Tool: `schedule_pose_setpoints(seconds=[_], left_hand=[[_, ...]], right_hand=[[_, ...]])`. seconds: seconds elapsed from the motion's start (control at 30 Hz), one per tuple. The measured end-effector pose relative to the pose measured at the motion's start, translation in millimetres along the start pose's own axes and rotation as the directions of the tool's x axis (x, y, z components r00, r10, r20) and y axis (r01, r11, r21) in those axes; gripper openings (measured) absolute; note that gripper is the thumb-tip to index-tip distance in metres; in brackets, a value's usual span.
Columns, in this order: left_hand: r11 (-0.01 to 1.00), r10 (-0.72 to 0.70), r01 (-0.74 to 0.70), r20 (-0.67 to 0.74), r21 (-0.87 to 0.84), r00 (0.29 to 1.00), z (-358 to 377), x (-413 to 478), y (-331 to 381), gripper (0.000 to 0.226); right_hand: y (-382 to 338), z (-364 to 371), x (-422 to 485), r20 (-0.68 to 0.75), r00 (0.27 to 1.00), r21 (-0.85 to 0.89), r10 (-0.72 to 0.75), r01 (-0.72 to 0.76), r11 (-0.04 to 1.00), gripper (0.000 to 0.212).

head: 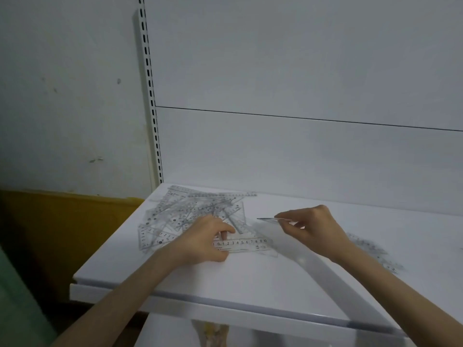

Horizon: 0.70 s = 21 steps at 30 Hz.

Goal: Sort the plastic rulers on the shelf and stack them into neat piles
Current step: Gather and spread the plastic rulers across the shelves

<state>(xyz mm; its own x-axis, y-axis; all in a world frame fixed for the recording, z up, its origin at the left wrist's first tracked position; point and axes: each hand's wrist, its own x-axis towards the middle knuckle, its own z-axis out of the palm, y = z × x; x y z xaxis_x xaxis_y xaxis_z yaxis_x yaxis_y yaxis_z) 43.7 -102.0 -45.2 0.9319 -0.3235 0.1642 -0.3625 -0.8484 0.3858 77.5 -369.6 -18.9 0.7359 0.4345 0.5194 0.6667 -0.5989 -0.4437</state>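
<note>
Nearest us, the shelf (250, 284) shows a smooth, matte white top with a rounded front edge. Both bare forearms cross that edge.

Left hand (210, 236): fingers curled down onto the zero end of a straight ruler (241, 244), gripping it. The ruler is clear plastic printed with black numerals 0 to 10. It lies flat, roughly parallel to the front edge, around mid-depth.

Right hand (313, 229): thumb and fingertips pinch a thin clear ruler (268, 219), held off the shelf top. We see it edge-on as a fine line, its free end pointing at the heap.

Beyond the right forearm, toward the right edge, we note a blurred cluster of clear rulers (370, 249). We cannot tell how well it is aligned.

At the back left corner sits a jumbled heap (195, 211) of transparent rulers, crossing at many angles.

Farthest, a plain white back panel (300, 71) and a slotted metal upright (150, 96).
</note>
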Motion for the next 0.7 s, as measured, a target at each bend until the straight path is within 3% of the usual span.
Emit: schedule_pose_setpoints(seconds=[0.23,0.33,0.4,0.57,0.7], left_hand=[[0.994,0.056,-0.068,-0.135,-0.081,0.989,-2.0,-12.2,14.1,0.053],[0.999,0.029,-0.033,-0.192,-0.018,0.981,-13.0,-16.0,20.5,0.048],[1.0,-0.012,0.012,-0.225,-0.001,0.974,-17.7,-16.2,23.3,0.042],[0.997,-0.056,0.037,-0.297,-0.066,0.953,-6.0,-2.2,41.9,0.046],[0.997,0.019,-0.035,-0.215,-0.072,0.976,18.7,26.9,66.1,0.059]], right_hand=[[-5.3,-10.8,-1.7,-0.019,0.996,0.121,0.09,-0.087,0.989,0.012],[-24.0,-20.8,1.5,0.029,0.959,0.454,0.281,-0.263,0.851,0.015],[-29.5,-29.0,1.3,0.069,0.937,0.547,0.343,-0.323,0.772,0.017],[-23.0,-42.1,-20.2,0.077,0.891,0.489,0.448,-0.426,0.762,0.02],[3.2,-61.1,-53.7,0.103,0.824,0.372,0.558,-0.552,0.746,0.017]])
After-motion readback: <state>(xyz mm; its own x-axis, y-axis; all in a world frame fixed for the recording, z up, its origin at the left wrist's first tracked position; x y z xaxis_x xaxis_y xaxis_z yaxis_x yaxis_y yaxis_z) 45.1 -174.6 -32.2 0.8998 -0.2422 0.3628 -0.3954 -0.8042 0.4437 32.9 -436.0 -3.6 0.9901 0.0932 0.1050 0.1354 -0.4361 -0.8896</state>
